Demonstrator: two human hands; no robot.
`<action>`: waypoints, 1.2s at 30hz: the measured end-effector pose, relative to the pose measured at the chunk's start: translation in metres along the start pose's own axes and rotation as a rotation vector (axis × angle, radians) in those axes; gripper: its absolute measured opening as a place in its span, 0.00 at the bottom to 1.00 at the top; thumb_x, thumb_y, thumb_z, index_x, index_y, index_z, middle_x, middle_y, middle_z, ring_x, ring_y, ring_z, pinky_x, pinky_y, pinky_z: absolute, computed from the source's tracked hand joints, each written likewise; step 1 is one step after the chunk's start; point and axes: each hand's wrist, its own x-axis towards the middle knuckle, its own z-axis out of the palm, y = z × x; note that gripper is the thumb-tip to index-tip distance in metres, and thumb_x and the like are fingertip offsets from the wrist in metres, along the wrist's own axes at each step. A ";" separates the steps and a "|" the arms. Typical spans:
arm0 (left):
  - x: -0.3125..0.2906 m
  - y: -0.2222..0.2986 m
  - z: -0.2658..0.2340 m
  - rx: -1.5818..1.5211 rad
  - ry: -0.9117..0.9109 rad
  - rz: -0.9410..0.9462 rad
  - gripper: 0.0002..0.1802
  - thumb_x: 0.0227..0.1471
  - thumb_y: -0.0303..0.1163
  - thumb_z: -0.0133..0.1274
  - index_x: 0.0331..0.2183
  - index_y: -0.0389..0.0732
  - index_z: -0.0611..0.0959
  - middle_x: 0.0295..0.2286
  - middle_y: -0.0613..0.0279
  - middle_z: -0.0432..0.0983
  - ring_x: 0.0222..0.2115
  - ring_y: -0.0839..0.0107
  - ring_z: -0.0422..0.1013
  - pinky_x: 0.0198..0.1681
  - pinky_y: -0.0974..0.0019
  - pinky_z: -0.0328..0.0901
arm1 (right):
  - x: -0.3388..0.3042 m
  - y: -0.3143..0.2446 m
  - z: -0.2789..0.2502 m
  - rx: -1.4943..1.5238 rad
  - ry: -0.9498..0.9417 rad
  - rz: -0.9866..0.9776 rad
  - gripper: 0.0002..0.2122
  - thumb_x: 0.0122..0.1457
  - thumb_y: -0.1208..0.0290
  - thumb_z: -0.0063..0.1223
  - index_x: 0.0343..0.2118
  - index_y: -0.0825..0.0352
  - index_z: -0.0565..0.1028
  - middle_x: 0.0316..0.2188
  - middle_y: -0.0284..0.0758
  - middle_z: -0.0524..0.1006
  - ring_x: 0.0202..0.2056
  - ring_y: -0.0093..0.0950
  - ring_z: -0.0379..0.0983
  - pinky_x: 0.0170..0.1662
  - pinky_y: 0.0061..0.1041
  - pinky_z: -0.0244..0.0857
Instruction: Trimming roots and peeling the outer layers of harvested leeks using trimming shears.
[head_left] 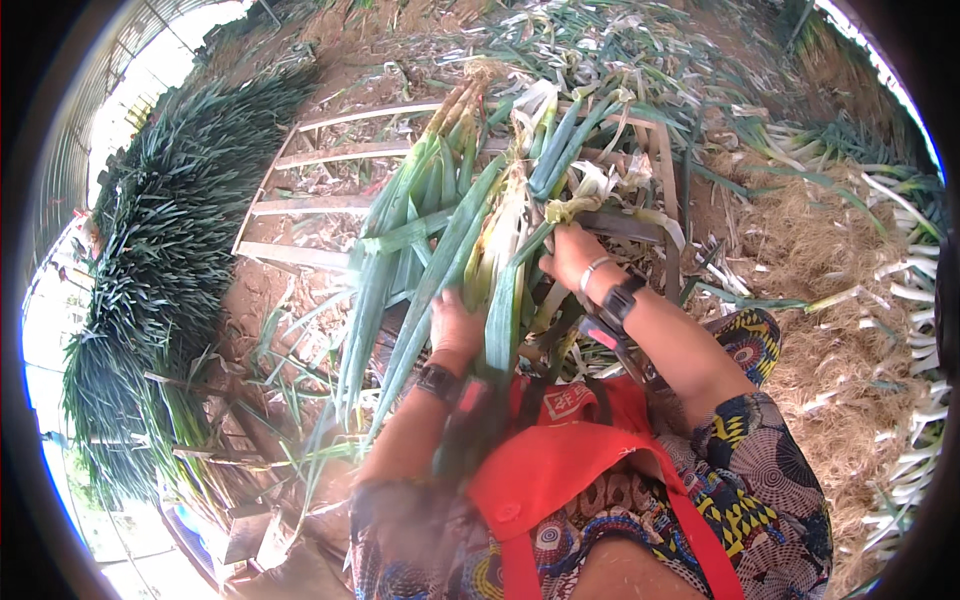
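Observation:
Long green onions [425,235] with broad blue-green leaves and dry, pale outer leaves lie in front of me across a slatted wooden rack [310,208]. My left hand [457,322] is closed against the leaves at the near end of these onions; its fingertips are partly hidden. To the right and a little farther off, my right hand [576,260] is curled closed on withered, yellowish onion leaves [570,208]. Its fingertips are tucked behind them. Dark bands sit on both wrists, with a pale bracelet on the right one.
A tall bank of green onions [175,260] runs along the left. Onions with pale roots [810,350] and white stems line the right side. Loose leaves and trimmings [600,50] litter the soil beyond the rack. A red apron [560,480] covers my front.

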 end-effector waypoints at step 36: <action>0.053 0.032 -0.052 -0.031 -0.272 -0.004 0.34 0.31 0.39 0.64 0.42 0.33 0.75 0.37 0.41 0.75 0.41 0.48 0.72 0.45 0.57 0.66 | -0.052 0.010 -0.002 0.087 -0.137 -0.328 0.19 0.60 0.67 0.46 0.53 0.68 0.64 0.47 0.46 0.70 0.46 0.41 0.69 0.51 0.33 0.63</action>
